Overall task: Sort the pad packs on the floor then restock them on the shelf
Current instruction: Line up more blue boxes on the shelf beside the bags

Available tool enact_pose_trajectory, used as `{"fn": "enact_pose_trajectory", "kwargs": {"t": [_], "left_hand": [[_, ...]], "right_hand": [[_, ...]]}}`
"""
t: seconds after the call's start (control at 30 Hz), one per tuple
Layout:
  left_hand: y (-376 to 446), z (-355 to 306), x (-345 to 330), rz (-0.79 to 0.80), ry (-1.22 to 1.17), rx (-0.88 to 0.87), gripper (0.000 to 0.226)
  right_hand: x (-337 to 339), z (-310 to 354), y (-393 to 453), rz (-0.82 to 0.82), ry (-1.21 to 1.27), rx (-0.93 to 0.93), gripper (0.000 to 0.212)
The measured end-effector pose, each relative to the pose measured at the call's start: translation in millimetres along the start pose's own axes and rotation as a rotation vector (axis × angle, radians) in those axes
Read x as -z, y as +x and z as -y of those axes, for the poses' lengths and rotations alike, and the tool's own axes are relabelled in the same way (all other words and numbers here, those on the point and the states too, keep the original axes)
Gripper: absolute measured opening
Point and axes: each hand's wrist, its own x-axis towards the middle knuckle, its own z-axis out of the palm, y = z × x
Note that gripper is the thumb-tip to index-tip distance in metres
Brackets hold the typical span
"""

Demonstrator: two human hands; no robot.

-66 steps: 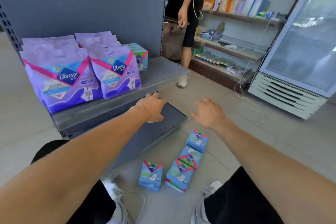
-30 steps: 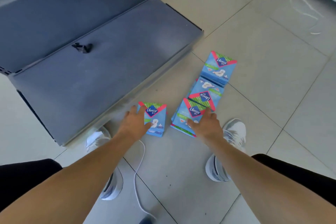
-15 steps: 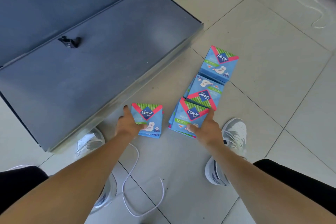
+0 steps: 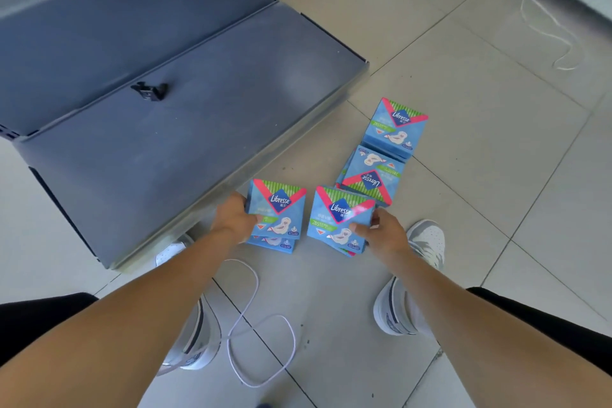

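Our left hand (image 4: 233, 220) fingers pinch one blue pad pack (image 4: 277, 213); our right hand (image 4: 384, 235) fingers pinch another pack (image 4: 341, 217), both just above the floor (image 4: 463, 109) near the shelf (image 4: 185, 129) front edge.

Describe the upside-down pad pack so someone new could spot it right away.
Start at the grey shelf on the floor and look right of its front corner, where blue packs lie in a line on the tiles. It is the middle pack. Its Libresse logo alone reads upside down.
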Motion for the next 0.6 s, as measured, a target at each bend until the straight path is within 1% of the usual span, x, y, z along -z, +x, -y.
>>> {"fn": "enact_pose_trajectory", "kwargs": {"t": [0.1,0.17,0.23,0.33,0.43,0.53,0.6], "left_hand": [[-10,-7,10,-0.023,-0.009,-0.044,0.029],[-17,-12,16,-0.041,-0.04,-0.066,0.032],[-27,-17,21,-0.048,-0.069,-0.088,0.031],[-37,-21,26,-0.027,-0.141,-0.133,0.027],[-52,-28,32,0.007,-0.227,-0.181,0.023],[-71,-38,38,0.08,-0.385,-0.201,0.03],[-82,-42,42,0.111,-0.44,-0.221,0.026]], "right_hand": [[14,14,-13,0.085,0.216,-0.026,0.02],[23,29,-26,0.169,0.299,-0.023,0.022],[31,41,-38,0.238,0.301,-0.001,0.027],[36,59,-53,0.287,0.248,0.033,0.033],[36,78,-68,0.344,0.195,0.078,0.034],[28,93,-79,0.345,0.146,0.085,0.037],[20,102,-85,0.332,0.121,0.093,0.039]]}}
